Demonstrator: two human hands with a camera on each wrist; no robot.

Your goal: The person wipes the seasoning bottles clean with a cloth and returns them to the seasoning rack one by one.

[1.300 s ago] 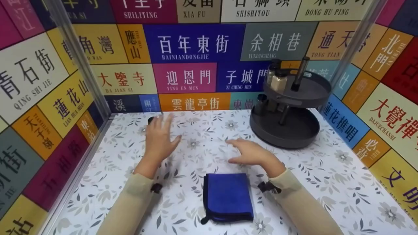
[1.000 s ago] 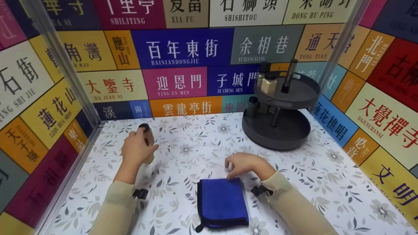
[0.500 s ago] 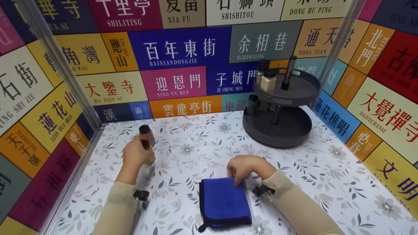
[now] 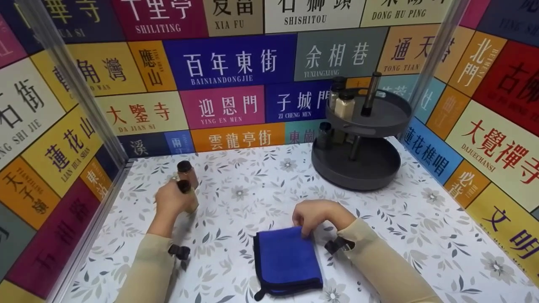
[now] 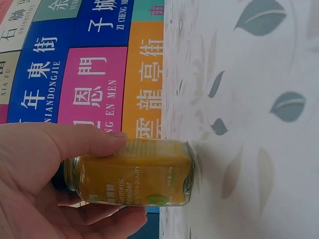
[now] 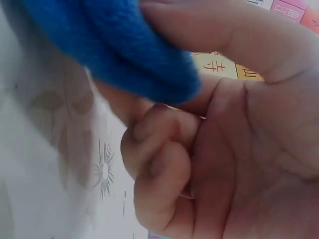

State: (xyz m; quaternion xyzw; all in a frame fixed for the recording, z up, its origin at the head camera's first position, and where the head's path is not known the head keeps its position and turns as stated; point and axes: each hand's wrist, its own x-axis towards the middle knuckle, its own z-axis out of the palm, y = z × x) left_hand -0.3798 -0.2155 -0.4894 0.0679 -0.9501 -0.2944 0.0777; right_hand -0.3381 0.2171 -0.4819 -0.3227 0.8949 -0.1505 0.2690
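Note:
In the head view my left hand grips a small dark-capped jar at the left of the table. The left wrist view shows it as a glass jar of turmeric powder, with the thumb on one side and fingers around the other. Just behind it stands a second spice jar with reddish-brown contents. My right hand pinches the far right corner of a folded blue cloth with black edging. In the right wrist view the cloth lies between thumb and forefinger, the other fingers curled.
A dark two-tier round rack stands at the back right, with a jar of pale powder and other jars on its tiers. Sign-printed walls close off the back and both sides of the flower-patterned table.
My left hand has come down around the turmeric jar, uncovering the jar behind. The right hand has moved to the cloth and taken its corner, which is now slightly lifted.

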